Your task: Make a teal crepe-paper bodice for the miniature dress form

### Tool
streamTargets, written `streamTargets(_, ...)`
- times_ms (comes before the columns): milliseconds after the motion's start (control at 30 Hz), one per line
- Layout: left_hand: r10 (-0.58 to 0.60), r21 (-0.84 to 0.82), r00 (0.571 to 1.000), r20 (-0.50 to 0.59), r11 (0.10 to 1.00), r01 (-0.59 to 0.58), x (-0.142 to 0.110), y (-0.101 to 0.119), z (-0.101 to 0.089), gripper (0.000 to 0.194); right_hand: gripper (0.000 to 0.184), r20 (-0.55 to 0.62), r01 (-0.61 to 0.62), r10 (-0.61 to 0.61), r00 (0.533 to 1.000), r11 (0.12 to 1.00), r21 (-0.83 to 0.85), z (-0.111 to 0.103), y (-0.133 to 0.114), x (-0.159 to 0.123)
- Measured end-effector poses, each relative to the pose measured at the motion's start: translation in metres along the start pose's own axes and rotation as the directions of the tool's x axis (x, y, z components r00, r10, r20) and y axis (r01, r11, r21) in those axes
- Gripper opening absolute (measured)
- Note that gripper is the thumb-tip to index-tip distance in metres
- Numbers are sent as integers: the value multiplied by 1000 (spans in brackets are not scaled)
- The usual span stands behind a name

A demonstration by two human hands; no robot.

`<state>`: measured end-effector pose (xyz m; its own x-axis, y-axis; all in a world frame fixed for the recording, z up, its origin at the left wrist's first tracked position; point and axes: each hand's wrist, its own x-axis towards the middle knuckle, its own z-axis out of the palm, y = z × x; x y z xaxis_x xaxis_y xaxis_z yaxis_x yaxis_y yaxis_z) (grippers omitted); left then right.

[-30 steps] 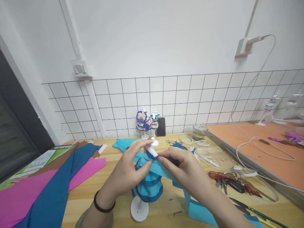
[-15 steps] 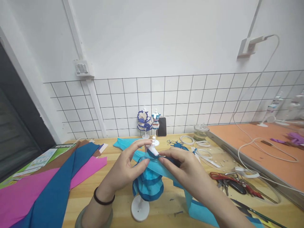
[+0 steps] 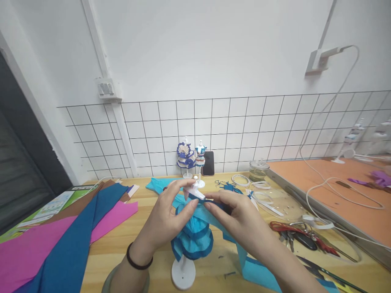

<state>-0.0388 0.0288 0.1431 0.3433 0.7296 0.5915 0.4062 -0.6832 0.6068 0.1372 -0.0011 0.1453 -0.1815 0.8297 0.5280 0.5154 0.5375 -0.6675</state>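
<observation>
A small white dress form (image 3: 198, 193) stands tilted before me, wearing a layered light-blue crepe-paper skirt (image 3: 195, 240) edged in dark blue. Its round white base (image 3: 183, 274) shows below the skirt. My left hand (image 3: 168, 207) grips the form at its upper body, fingers behind and thumb in front. At the form's waist, my right hand (image 3: 240, 211) pinches the dark-blue edge of a long light-blue paper strip (image 3: 259, 273). The strip trails down under my right forearm to the table. My fingers partly cover the bodice.
Two decorated dress forms (image 3: 186, 156) and a phone (image 3: 208, 163) are by the wall. Pink and blue paper sheets (image 3: 71, 236) lie left. Keys (image 3: 301, 238), scissors (image 3: 320, 270), white tape rolls (image 3: 240, 180) and a glass jar (image 3: 259, 170) sit right, near an orange board (image 3: 332, 179).
The dress form has tilted further, its top leaning left and its base shifting slightly right. My left hand has moved a little right with it; my right hand keeps its pinch on the strip.
</observation>
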Motion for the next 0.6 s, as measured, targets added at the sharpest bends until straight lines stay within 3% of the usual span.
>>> streamTargets(167,-66,-82,997,-40,995,63,1,-2,-1,24,27,-4,-36,36,999,998,-51,-1,1,1)
streamTargets(300,-7,-100,999,-35,995,4,2,-1,-3,19,30,-28,-102,100,995,990,-96,-5,2,0)
streamTargets(433,77,-120,996,35,990,-73,4,0,-4,23,17,14,-60,61,998,997,-38,-7,-1,0)
streamTargets(600,65,-56,998,23,996,-64,3,2,-3,17,17,48,-32,32,998,999,-10,-6,-6,-1)
